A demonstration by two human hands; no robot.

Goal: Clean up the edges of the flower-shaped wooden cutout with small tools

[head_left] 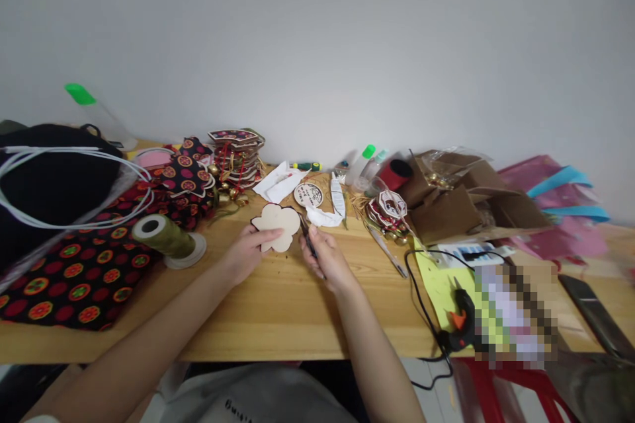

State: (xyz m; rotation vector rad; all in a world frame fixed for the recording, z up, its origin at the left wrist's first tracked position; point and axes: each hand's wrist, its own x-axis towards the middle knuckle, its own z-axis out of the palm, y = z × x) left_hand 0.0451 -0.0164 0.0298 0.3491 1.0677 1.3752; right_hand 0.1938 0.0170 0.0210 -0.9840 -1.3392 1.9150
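Left hand (247, 252) pinches flower-shaped wood cutout (276, 227); right hand (325, 261), at its 3 o'clock, grips dark tool (307, 238) against the bare, undecorated cutout

Single head-worn view, forward and down, close over the table (278, 317).

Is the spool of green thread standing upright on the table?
No, the spool of green thread lies tilted on its side on the table, beside the patterned fabric.
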